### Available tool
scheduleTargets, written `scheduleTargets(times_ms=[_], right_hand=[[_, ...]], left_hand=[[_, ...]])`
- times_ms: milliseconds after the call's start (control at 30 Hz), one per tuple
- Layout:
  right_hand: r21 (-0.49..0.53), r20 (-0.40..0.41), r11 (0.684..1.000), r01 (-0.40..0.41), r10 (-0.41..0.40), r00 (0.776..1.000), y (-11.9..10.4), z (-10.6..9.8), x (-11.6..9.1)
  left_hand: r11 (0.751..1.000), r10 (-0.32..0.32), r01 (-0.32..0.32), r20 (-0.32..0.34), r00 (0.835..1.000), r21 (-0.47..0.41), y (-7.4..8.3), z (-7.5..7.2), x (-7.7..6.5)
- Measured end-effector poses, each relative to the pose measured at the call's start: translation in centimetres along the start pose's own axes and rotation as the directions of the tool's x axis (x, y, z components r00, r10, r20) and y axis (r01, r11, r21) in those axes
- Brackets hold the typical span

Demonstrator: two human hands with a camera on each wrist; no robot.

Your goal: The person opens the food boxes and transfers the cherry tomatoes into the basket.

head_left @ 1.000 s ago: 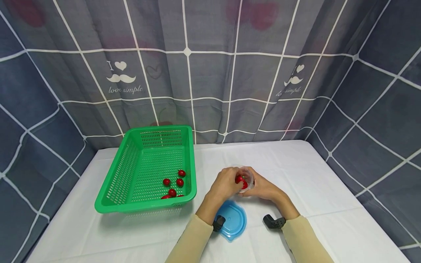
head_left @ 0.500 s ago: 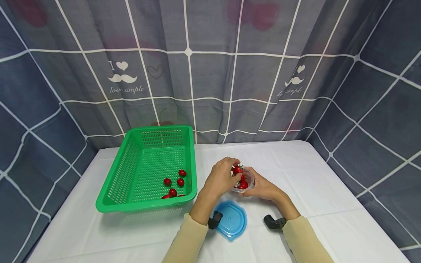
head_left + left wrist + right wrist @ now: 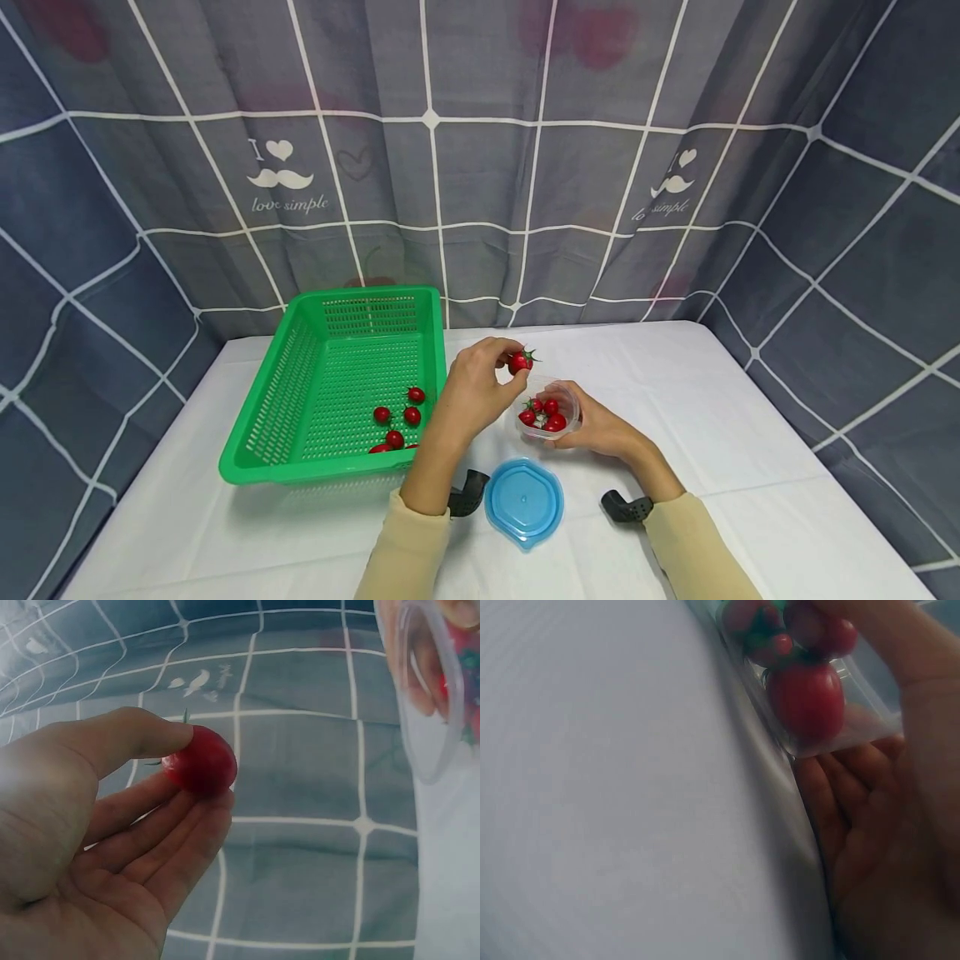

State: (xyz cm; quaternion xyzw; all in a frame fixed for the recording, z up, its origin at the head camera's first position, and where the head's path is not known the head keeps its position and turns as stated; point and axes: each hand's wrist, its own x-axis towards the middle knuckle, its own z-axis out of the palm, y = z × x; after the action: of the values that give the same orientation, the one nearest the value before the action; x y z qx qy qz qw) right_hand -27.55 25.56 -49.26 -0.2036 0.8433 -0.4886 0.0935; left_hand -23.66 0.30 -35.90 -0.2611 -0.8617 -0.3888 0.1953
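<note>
Between thumb and fingertips my left hand (image 3: 477, 385) pinches a red cherry tomato (image 3: 520, 361) with a green stem. It is raised above the table, up and left of a clear plastic cup (image 3: 531, 432). The left wrist view shows the same cherry tomato (image 3: 202, 761) with the fingers under it. My right hand (image 3: 594, 422) grips the cup's right side, and the cup is tilted. Inside lie several cherry tomatoes (image 3: 555, 422), and one big tomato (image 3: 807, 701) shows through the wall in the right wrist view.
A green perforated basket (image 3: 258, 400) stands on the left, with several cherry tomatoes (image 3: 394, 438) in its near right corner. The blue lid (image 3: 525, 500) lies on the white cloth in front of the cup. Grey checked curtains (image 3: 480, 183) enclose the table at the back and sides.
My left hand has come out of the cup with a cherry tomato and moved up and left. The right hand keeps holding the cup in place.
</note>
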Motion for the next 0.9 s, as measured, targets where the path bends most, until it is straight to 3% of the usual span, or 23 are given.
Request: scheduleTargets(times_ms=[400, 667, 900], right_hand=[[-0.008, -0.001, 1.000, -0.005, 0.005, 1.000, 0.0, 0.0, 0.0], [-0.006, 0.002, 1.000, 0.010, -0.010, 1.000, 0.0, 0.0, 0.0], [-0.008, 0.012, 1.000, 0.023, -0.023, 1.000, -0.1, 0.0, 0.0]], left_hand=[[0.999, -0.037, 0.036, -0.007, 0.999, -0.034, -0.1, -2.2, -0.1], [0.995, -0.073, 0.069, -0.060, 0.995, -0.066, -0.7, -3.9, -0.3], [0.986, -0.149, 0.142, -0.082, 0.985, -0.084, -1.7, -5.4, -0.7]])
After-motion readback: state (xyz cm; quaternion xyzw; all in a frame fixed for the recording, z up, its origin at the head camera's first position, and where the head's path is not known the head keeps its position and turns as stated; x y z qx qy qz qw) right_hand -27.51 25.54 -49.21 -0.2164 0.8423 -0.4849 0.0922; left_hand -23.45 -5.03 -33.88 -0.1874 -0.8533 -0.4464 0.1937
